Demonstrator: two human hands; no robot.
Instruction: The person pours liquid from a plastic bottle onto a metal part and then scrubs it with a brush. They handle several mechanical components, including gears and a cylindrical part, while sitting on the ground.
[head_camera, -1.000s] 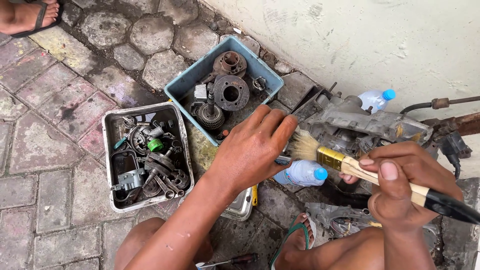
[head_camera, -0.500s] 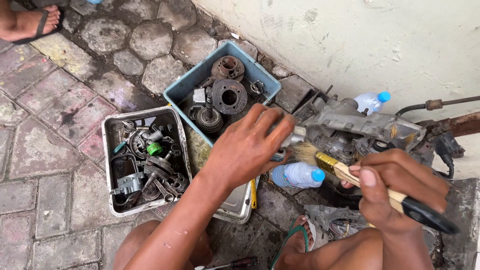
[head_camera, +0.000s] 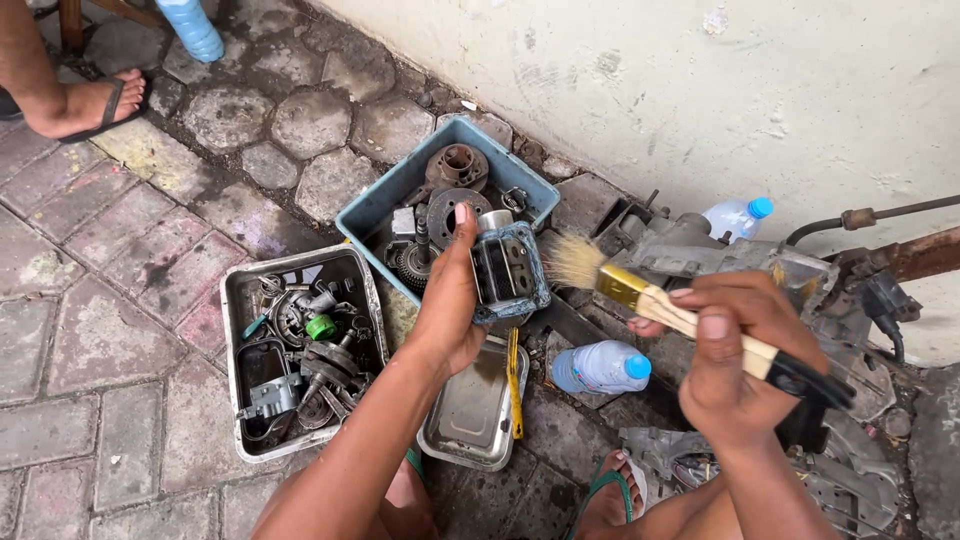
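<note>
i see the blue tub (head_camera: 372, 205) full of gears. just in front of it my left hand (head_camera: 447, 300) holds a small metal engine part (head_camera: 508, 270). my right hand (head_camera: 735, 345) grips the brush (head_camera: 640, 290) beside it. the greasy part could slip and fall.

The paved floor (head_camera: 90, 310) on the left side is open, so a hand can pass there freely. In the middle the way is crowded: the blue bin (head_camera: 372, 210), the grey parts tray (head_camera: 232, 380) and the empty metal tray (head_camera: 470, 445) lie close together. On the right, the engine casing (head_camera: 700, 250), the water bottle (head_camera: 600, 367) and the wall (head_camera: 700, 90) block the way.
</note>
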